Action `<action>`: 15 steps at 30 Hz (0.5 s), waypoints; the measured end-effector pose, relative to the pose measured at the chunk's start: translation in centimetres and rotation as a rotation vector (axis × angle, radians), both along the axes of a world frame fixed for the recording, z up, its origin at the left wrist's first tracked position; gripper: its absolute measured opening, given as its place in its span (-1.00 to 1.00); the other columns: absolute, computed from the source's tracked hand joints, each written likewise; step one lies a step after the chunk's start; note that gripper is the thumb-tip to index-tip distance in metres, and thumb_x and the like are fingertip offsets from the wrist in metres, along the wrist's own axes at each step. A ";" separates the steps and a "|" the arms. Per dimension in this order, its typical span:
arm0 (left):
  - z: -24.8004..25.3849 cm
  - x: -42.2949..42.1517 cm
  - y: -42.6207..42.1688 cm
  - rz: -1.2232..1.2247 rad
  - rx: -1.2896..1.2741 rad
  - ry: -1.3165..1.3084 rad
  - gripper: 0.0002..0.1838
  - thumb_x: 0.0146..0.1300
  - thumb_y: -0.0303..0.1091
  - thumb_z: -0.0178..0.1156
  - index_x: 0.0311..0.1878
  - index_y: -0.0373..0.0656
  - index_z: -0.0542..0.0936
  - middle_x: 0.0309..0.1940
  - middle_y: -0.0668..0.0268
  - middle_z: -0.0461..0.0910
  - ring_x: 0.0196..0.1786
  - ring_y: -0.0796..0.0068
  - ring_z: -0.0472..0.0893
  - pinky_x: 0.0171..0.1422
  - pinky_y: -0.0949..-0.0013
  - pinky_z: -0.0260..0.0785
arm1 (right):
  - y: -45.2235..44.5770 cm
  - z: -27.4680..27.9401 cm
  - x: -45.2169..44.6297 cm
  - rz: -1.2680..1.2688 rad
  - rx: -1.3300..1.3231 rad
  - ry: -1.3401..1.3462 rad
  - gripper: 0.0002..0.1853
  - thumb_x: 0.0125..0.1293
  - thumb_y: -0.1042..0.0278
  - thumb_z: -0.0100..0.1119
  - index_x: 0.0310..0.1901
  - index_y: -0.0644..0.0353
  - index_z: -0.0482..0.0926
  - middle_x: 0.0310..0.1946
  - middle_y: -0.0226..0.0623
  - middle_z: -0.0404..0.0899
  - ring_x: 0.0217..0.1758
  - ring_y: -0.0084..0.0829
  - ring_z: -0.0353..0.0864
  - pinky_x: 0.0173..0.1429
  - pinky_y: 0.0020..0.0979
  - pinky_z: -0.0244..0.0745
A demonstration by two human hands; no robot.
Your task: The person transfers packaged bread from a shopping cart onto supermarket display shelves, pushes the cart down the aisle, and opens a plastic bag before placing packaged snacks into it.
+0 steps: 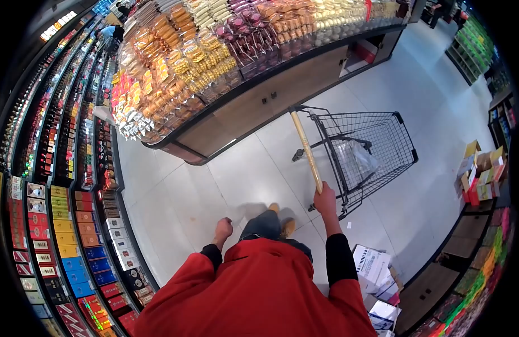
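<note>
My right hand point(325, 200) is wrapped round the near end of the pale push handle point(306, 147) of a shopping cart. The cart point(386, 137) is a black wire one, standing ahead and to my right. A crumpled clear plastic bag point(360, 160) lies in its basket. My left hand point(223, 228) hangs over the floor at my left side, its fingers curled in and touching nothing else. No object shows in it.
A display counter point(248, 112) piled with packaged snacks stands ahead. Shelves of boxed goods and bottles point(62, 213) line the left. Cardboard boxes point(374, 267) lie on the floor by my right side, and more boxes point(481, 174) are stacked farther right. A person point(109, 33) bends at the far-left shelves.
</note>
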State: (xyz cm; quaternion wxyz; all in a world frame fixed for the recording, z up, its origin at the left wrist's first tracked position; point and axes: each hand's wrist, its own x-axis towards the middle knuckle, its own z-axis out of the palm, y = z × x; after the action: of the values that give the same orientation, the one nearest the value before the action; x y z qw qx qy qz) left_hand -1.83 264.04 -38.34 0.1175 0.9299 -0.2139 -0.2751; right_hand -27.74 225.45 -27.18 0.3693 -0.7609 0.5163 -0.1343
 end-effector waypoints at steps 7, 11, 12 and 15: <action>-5.0 -1.2 -7.2 -0.178 0.147 0.105 -0.70 0.21 -0.42 0.11 -0.05 -0.23 0.71 0.02 -0.05 0.69 0.12 -0.06 0.66 0.20 0.04 0.53 | -9.1 -1.2 -0.9 0.062 0.035 -0.020 -0.83 0.32 0.44 0.13 -0.12 0.32 0.49 -0.37 0.26 0.63 -0.21 0.32 0.62 -0.13 0.16 0.53; -7.8 -1.8 -14.2 -0.157 0.343 0.134 -0.77 0.19 -0.34 0.22 -0.16 -0.19 0.75 -0.10 -0.07 0.71 0.05 -0.08 0.69 0.11 0.02 0.58 | -15.0 -1.1 -2.0 0.088 0.053 -0.013 -0.82 0.35 0.39 0.14 -0.10 0.28 0.49 -0.38 0.23 0.62 -0.22 0.31 0.61 -0.19 0.16 0.50; -7.6 -1.9 -16.6 -0.134 0.340 0.154 -0.77 0.20 -0.33 0.22 -0.16 -0.19 0.75 -0.09 -0.07 0.71 0.05 -0.09 0.68 0.11 0.02 0.58 | -16.5 -0.8 -2.3 0.083 0.059 0.006 -0.82 0.34 0.39 0.14 -0.09 0.27 0.49 -0.38 0.23 0.63 -0.23 0.30 0.61 -0.18 0.17 0.50; -7.1 -1.7 -25.0 -0.152 0.332 0.194 -0.75 0.26 -0.30 0.17 -0.14 -0.21 0.73 -0.06 -0.09 0.70 0.05 -0.12 0.67 0.12 -0.02 0.56 | -20.7 0.4 -3.4 0.032 -0.003 0.208 -0.80 0.29 0.39 0.17 -0.09 0.25 0.50 -0.38 0.20 0.64 -0.24 0.29 0.63 -0.17 0.20 0.50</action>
State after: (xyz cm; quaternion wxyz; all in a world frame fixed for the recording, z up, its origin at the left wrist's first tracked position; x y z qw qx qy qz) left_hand -3.49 239.06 -45.39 -0.0383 0.8868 -0.2231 -0.4029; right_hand -31.13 204.72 -26.79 0.3146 -0.7796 0.5393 -0.0494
